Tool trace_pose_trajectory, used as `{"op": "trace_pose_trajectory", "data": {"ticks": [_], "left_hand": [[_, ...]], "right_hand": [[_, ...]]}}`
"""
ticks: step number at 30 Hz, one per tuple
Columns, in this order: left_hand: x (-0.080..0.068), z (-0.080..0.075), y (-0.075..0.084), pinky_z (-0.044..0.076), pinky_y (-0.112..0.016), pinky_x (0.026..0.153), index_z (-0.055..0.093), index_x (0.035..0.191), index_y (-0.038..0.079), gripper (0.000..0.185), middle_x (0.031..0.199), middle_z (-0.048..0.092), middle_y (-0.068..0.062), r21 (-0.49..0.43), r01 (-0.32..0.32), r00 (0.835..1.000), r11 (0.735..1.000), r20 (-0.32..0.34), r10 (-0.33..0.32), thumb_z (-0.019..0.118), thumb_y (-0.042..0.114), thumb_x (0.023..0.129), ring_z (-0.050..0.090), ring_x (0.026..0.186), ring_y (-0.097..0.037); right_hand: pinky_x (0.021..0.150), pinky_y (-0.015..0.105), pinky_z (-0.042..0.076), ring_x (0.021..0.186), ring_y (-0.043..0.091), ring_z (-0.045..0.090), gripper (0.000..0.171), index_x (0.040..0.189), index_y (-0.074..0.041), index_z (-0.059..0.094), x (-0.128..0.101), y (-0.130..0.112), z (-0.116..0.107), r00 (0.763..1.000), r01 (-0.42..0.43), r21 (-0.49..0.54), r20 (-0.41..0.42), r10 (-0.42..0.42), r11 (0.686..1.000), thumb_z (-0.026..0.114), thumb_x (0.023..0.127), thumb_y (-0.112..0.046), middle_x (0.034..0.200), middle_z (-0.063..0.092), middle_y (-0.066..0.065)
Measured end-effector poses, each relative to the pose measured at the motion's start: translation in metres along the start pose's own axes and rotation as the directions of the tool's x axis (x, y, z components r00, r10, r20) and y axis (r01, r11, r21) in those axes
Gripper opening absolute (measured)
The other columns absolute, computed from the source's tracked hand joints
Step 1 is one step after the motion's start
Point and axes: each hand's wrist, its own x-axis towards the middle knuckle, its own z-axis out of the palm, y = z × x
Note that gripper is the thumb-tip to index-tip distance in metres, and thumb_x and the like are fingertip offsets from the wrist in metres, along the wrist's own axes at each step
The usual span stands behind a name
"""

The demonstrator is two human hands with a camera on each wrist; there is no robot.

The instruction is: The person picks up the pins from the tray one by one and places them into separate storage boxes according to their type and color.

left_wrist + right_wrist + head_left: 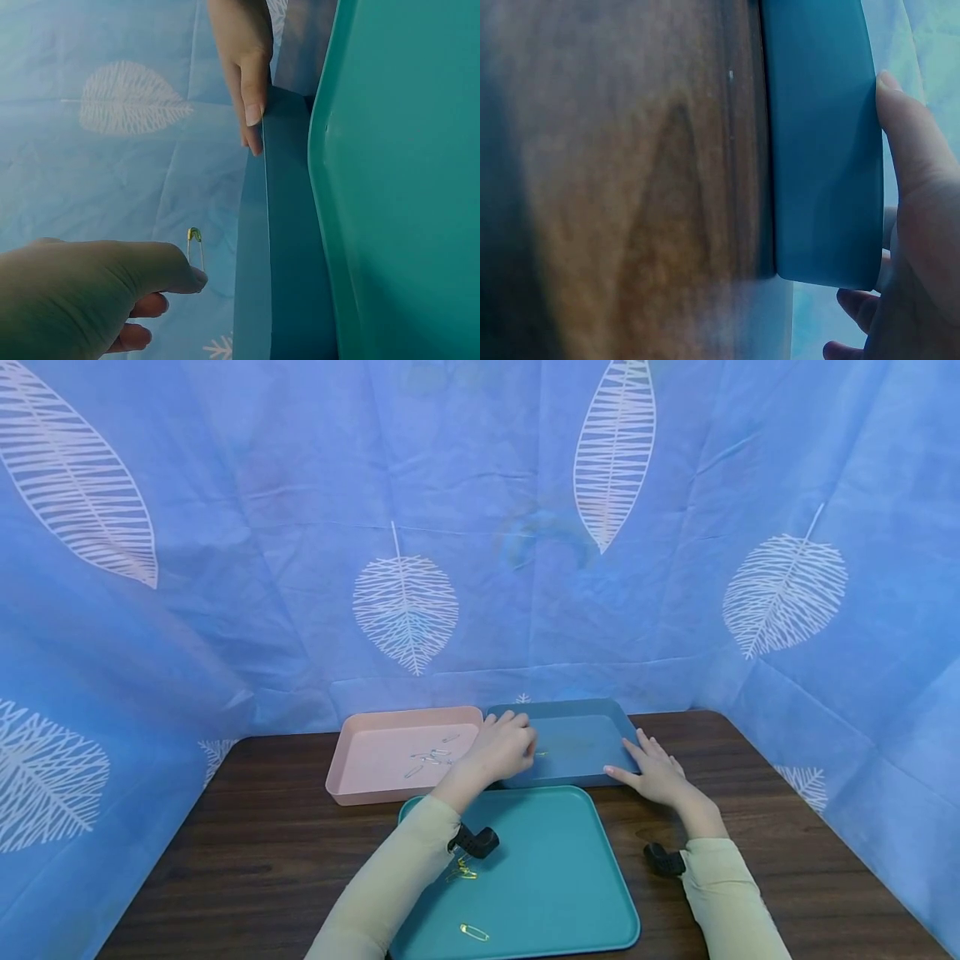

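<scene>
My left hand [504, 748] hovers over the left part of the dark blue tray [592, 708] and pinches a small gold safety pin [195, 247] between thumb and fingers [150, 304]. In the head view the pin [542, 753] peeks out beside the fingertips. On the blue tray's right rim rests my right hand [651, 768], its fingers straight. The right wrist view has its thumb [907, 142] lying along the tray's outer wall [821, 150]. From the left wrist view those fingers [247, 82] touch the blue rim [281, 225].
A pink tray [352, 752] at the back left holds several silver safety pins [431, 758]. A teal tray [555, 868] in front carries gold safety pins [474, 932]. All stand on a dark wooden table [247, 852], with a blue leaf-print cloth [405, 602] behind.
</scene>
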Motion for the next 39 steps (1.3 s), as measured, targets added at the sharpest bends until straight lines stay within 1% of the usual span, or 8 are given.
{"op": "trace_pose_trajectory", "data": {"ticks": [9, 17, 20, 24, 26, 31, 35, 39], "left_hand": [[0.019, 0.010, -0.003, 0.029, -0.031, 0.071, 0.060, 0.081, 0.028, 0.013, 0.091, 0.051, 0.007, -0.004, 0.058, 0.998, 0.998, 0.012, -0.058, 0.062, 0.031, 0.094, 0.041, 0.081, -0.014], [0.033, 0.019, -0.008, 0.029, -0.030, 0.070, 0.060, 0.080, 0.026, 0.015, 0.095, 0.055, 0.006, -0.003, 0.094, 0.996, 0.996, -0.007, -0.094, 0.061, 0.029, 0.095, 0.043, 0.084, -0.014], [0.038, 0.021, -0.010, 0.032, -0.032, 0.071, 0.063, 0.083, 0.025, 0.013, 0.100, 0.057, 0.005, -0.011, 0.116, 0.993, 0.993, 0.019, -0.116, 0.061, 0.029, 0.095, 0.045, 0.085, -0.016], [0.044, 0.024, -0.014, 0.037, -0.034, 0.076, 0.066, 0.090, 0.025, 0.010, 0.115, 0.060, 0.003, -0.012, 0.147, 0.987, 0.989, 0.066, -0.146, 0.061, 0.029, 0.096, 0.049, 0.092, -0.017], [0.048, 0.027, -0.017, 0.038, -0.035, 0.078, 0.066, 0.091, 0.025, 0.009, 0.119, 0.059, 0.003, -0.008, 0.162, 0.984, 0.987, 0.081, -0.161, 0.060, 0.030, 0.096, 0.050, 0.093, -0.017], [0.055, 0.036, -0.024, 0.038, -0.034, 0.077, 0.065, 0.086, 0.025, 0.012, 0.112, 0.059, 0.003, 0.002, 0.189, 0.978, 0.982, 0.089, -0.189, 0.060, 0.030, 0.096, 0.047, 0.089, -0.017], [0.059, 0.038, -0.027, 0.040, -0.036, 0.078, 0.064, 0.082, 0.024, 0.015, 0.106, 0.058, 0.003, -0.009, 0.198, 0.977, 0.980, 0.084, -0.197, 0.061, 0.029, 0.096, 0.046, 0.087, -0.017], [0.061, 0.037, -0.029, 0.043, -0.037, 0.083, 0.066, 0.086, 0.025, 0.012, 0.106, 0.058, 0.004, -0.012, 0.218, 0.971, 0.976, 0.101, -0.215, 0.061, 0.030, 0.096, 0.048, 0.090, -0.017]], "right_hand": [[0.107, 0.075, 0.013, 0.143, 0.055, 0.011, 0.088, 0.150, 0.004, 0.029, -0.002, 0.000, 0.002, 1.000, -0.001, 0.001, 0.001, 0.001, 1.000, 0.056, 0.092, -0.056, 0.157, 0.009, 0.035], [0.107, 0.076, 0.013, 0.143, 0.056, 0.011, 0.088, 0.149, 0.005, 0.030, -0.002, 0.001, 0.000, 1.000, 0.003, 0.004, -0.003, -0.003, 1.000, 0.056, 0.092, -0.056, 0.157, 0.009, 0.035], [0.107, 0.075, 0.012, 0.143, 0.055, 0.010, 0.087, 0.150, 0.004, 0.029, -0.001, 0.002, 0.000, 1.000, -0.001, 0.002, -0.005, 0.001, 1.000, 0.056, 0.092, -0.055, 0.157, 0.009, 0.035], [0.107, 0.075, 0.012, 0.143, 0.055, 0.010, 0.087, 0.150, 0.004, 0.029, -0.001, 0.002, 0.000, 1.000, -0.002, 0.004, -0.009, 0.002, 1.000, 0.057, 0.092, -0.055, 0.157, 0.010, 0.034], [0.107, 0.075, 0.012, 0.143, 0.055, 0.010, 0.088, 0.150, 0.004, 0.029, -0.001, 0.001, 0.000, 1.000, 0.000, 0.009, -0.009, 0.000, 1.000, 0.057, 0.092, -0.055, 0.157, 0.010, 0.034], [0.107, 0.076, 0.012, 0.143, 0.055, 0.010, 0.088, 0.150, 0.004, 0.029, 0.000, 0.001, 0.002, 1.000, 0.003, 0.009, -0.003, -0.003, 1.000, 0.057, 0.092, -0.056, 0.157, 0.010, 0.034], [0.107, 0.075, 0.012, 0.143, 0.055, 0.010, 0.088, 0.150, 0.004, 0.029, 0.000, 0.001, 0.002, 1.000, -0.002, 0.002, -0.004, 0.002, 1.000, 0.057, 0.092, -0.056, 0.157, 0.010, 0.034], [0.108, 0.075, 0.012, 0.143, 0.055, 0.010, 0.088, 0.150, 0.004, 0.029, 0.000, 0.000, 0.000, 1.000, -0.002, 0.003, -0.006, 0.002, 1.000, 0.056, 0.092, -0.056, 0.157, 0.010, 0.034]]}}
